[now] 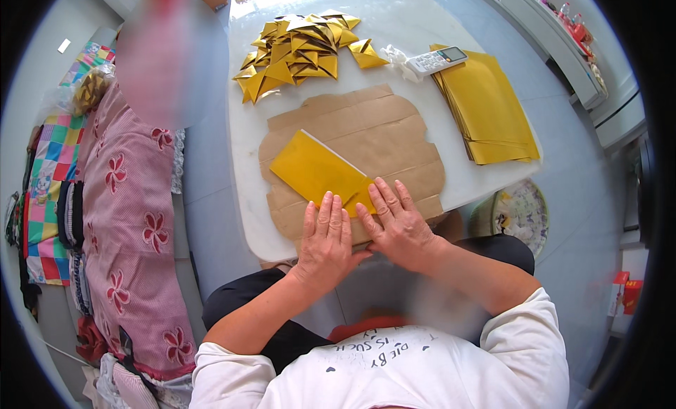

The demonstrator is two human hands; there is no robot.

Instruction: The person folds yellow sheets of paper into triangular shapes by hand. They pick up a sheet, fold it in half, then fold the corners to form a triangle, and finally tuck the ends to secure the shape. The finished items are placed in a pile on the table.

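Note:
A folded yellow paper sheet (313, 166) lies diagonally on a flattened brown cardboard piece (391, 127) on the white table. My left hand (324, 240) rests flat at the paper's lower edge, fingertips touching it, fingers straight. My right hand (398, 222) presses on the folded right end, its fingers outstretched. Beyond them is a heap of folded gold paper shapes (296, 53). To the right lies a stack of yellow sheets (486, 113), with a white remote (436, 59) on its upper end, beside crumpled white material (401, 63).
The white tabletop (246, 177) has a basket (517, 219) below its right corner. A bed with pink patterned covering (134, 268) runs along the left; a drawer unit (570, 57) stands at the upper right. A blurred patch covers part of the upper left.

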